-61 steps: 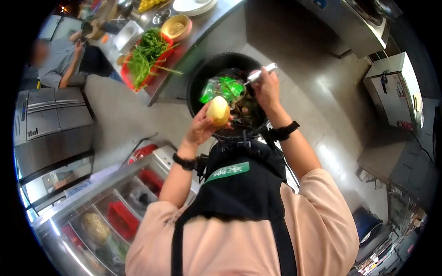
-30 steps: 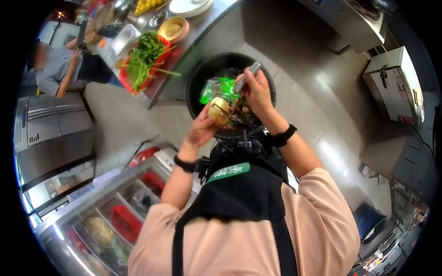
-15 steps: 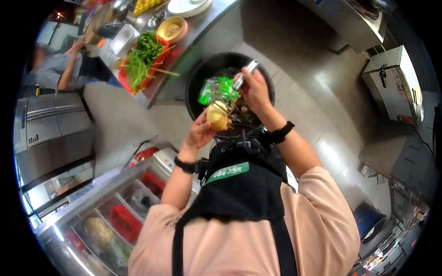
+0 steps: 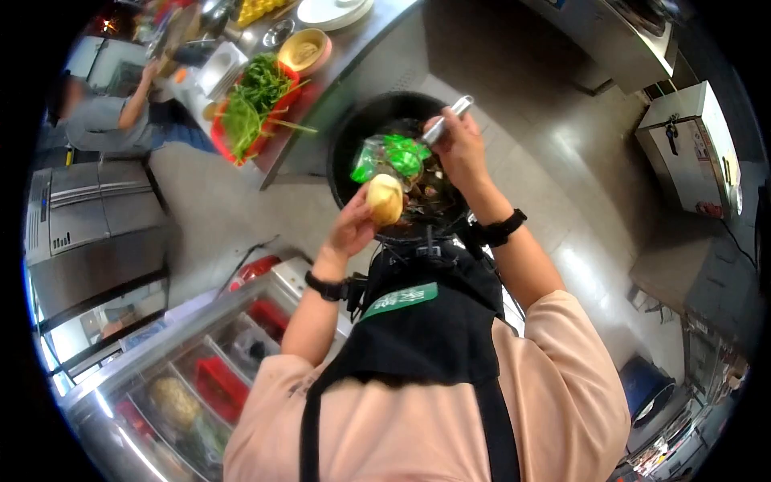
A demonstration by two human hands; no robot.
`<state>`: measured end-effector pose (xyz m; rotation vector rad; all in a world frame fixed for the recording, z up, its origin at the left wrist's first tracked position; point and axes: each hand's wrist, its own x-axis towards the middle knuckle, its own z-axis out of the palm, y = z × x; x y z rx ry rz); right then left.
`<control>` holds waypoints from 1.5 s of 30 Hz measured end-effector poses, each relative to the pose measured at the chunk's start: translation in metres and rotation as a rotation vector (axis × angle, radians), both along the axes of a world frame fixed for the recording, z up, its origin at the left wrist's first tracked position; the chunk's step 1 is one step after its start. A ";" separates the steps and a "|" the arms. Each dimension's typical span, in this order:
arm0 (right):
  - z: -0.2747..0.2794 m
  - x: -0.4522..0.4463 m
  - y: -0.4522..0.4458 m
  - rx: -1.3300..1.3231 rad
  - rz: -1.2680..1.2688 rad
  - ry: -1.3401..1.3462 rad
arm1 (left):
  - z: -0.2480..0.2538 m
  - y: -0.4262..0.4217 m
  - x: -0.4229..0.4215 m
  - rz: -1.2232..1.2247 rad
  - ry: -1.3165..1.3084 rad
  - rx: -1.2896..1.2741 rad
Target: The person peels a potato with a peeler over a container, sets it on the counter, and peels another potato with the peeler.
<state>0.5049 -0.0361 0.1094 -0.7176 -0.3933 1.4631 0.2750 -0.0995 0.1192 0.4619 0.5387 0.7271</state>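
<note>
My left hand (image 4: 353, 226) is closed around a partly peeled potato (image 4: 385, 199), pale yellow with some brown skin at its lower end. My right hand (image 4: 463, 149) grips the silver handle of a peeler (image 4: 448, 118), raised to the right of the potato and apart from it. The peeler's blade is hard to make out against the background. Both hands are over a round black bin (image 4: 341, 136). Inside it lie a green and clear plastic bag (image 4: 401, 155) and dark, mixed scraps (image 4: 430, 193).
Left of the bin, a steel counter (image 4: 345, 72) bears a red basket of leafy greens (image 4: 255, 104), a yellow bowl (image 4: 305, 50) and white plates (image 4: 333, 12). Another person (image 4: 104, 120) stands beyond. A glass-topped case with red trays (image 4: 221, 388) is at lower left.
My right hand has moved up and right with the peeler, away from the potato. My left hand has shifted slightly right, and more of the potato's pale surface shows.
</note>
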 end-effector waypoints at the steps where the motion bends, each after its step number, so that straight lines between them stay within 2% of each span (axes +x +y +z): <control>1: -0.004 0.006 0.000 -0.005 -0.020 0.000 | -0.006 0.001 -0.002 0.000 0.000 0.000; 3: -0.009 0.014 0.000 -0.007 -0.043 -0.010 | -0.014 0.004 -0.002 0.067 0.078 0.104; 7: -0.013 0.018 0.000 0.011 -0.065 -0.024 | -0.003 0.007 0.001 0.119 0.080 0.117; 9: -0.012 0.016 -0.002 0.016 -0.076 -0.051 | 0.001 0.011 -0.001 0.070 0.154 0.115; 12: -0.008 0.012 -0.004 -0.004 -0.083 -0.072 | -0.008 0.012 -0.003 0.104 0.203 0.063; 19: -0.007 0.005 -0.004 0.021 -0.097 -0.102 | -0.003 0.008 -0.005 0.124 0.200 0.034; 21: -0.003 0.003 -0.006 0.030 -0.078 -0.137 | 0.003 0.007 -0.001 0.195 0.125 -0.032; 28: 0.001 -0.005 -0.008 0.090 -0.072 -0.158 | 0.011 0.008 0.001 0.184 0.044 -0.022; 34: 0.011 -0.014 -0.010 0.131 -0.037 -0.183 | 0.008 0.006 0.002 0.108 0.192 0.073; 37: 0.013 -0.017 -0.011 0.139 -0.023 -0.203 | 0.016 0.004 0.006 0.107 0.095 0.033; 39: 0.013 -0.017 -0.011 0.146 -0.017 -0.210 | 0.020 0.004 0.006 0.096 -0.040 -0.138; 45: 0.016 -0.017 -0.011 0.169 0.027 -0.227 | 0.006 0.002 0.001 0.044 0.048 0.023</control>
